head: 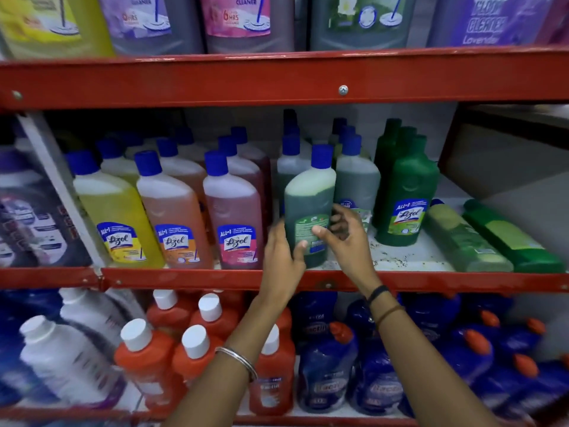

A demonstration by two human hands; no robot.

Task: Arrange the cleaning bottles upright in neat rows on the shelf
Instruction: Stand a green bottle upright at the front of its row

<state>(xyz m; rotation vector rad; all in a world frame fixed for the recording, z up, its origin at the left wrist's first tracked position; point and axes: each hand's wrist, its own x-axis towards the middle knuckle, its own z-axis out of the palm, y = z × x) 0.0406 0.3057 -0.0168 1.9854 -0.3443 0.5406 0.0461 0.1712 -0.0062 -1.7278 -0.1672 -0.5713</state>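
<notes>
The fingers [300, 248] of the left hand [281, 254] wrap the lower left side of a green bottle [308, 208], thumb across its back label, while the right hand [346, 238] meets it from the right — thumb pressed on the label, the other fingers loosely spread and curled beside the bottle's edge. The bottle stands near the front lip of the red middle shelf [400, 282], tilted slightly to the right, its blue cap [321, 156] on top and its back label facing the camera.

To its left stand upright rows of blue-capped bottles: yellow [117, 211], orange [172, 214] and pink [234, 214], labels forward. Just behind and to the right stands a grey-green bottle [357, 183], then a row of dark green bottles [403, 192] with green caps. Further right, two green bottles [492, 238] lie flat on their sides, side by side on the white, speckled shelf surface.

A silver bangle [237, 362] circles the left wrist; dark bands [381, 300] sit on the right. The shelf below holds orange bottles with white caps [147, 362] and blue bottles with orange caps [329, 365].
</notes>
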